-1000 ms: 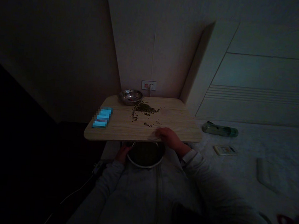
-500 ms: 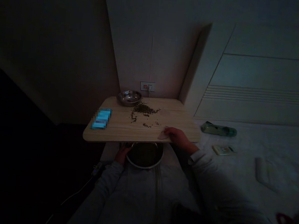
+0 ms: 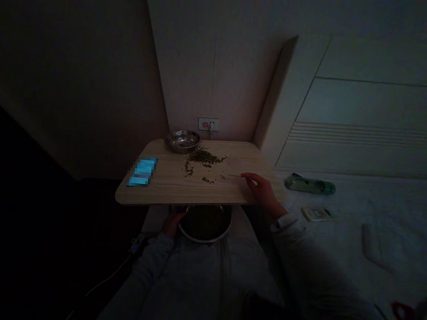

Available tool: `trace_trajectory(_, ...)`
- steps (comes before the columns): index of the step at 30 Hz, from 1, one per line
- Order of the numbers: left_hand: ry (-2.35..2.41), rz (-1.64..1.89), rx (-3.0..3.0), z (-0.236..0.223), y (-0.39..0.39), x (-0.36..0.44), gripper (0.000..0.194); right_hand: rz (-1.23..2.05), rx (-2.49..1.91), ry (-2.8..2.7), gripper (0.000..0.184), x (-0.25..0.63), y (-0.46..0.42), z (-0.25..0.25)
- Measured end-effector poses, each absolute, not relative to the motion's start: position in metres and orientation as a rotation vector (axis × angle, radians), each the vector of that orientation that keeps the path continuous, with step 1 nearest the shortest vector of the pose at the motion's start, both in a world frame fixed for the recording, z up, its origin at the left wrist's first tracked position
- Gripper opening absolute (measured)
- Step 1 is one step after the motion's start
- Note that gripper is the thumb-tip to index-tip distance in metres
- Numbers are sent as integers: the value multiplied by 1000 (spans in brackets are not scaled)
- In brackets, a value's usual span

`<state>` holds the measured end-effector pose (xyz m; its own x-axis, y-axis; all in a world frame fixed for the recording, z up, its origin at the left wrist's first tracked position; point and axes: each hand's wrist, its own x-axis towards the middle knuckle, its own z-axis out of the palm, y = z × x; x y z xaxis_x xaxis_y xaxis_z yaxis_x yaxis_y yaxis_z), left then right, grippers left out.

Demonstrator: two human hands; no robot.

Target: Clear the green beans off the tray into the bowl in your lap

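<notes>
1. The beans point(image 3: 203, 157), small dark grains, lie scattered on the tabletop point(image 3: 165, 185), most of them just in front of the steel dish point(image 3: 182, 140) at the far edge, a few strays nearer the person.
2. The right hand point(image 3: 265, 191) rests at the tabletop's near right edge, its fingers point(image 3: 250, 177) pinching what looks like a thin flat card point(image 3: 234, 175) that points toward the strays; too dim to be sure of it.
3. The left hand point(image 3: 171, 222) is below the tabletop's near edge, fingers wrapped on the rim of a bowl point(image 3: 204, 223) held just under that edge.
4. Risk: a fast sweep could send round grains past the bowl's rim and onto the lap or floor.
5. Risk: if the bowl tilts or drifts from the edge, grains fall through the gap.
6. Risk: in such low light, strays are easily missed.
</notes>
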<state>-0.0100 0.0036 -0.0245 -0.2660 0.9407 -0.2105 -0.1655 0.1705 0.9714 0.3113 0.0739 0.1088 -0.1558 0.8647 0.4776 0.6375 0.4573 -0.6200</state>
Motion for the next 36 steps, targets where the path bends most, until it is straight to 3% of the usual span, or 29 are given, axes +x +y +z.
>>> trace_trajectory(11, 1411, 1310, 825, -15, 3, -8, 24, 20, -1219, -2419, 34, 280, -13, 113)
trace_trajectory(22, 1376, 1289, 762, -2, -1, 1, 27, -61, -1330, -2434, 36, 274, -16, 110)
trace_trajectory(32, 1428, 1296, 791, -14, 2, -7, 17, -88, -1427, -2452, 39, 270, -20, 107)
trace_trajectory(36, 1388, 1294, 757, -11, 3, -5, 23, -112, -1506, -2442, 40, 270, -16, 110)
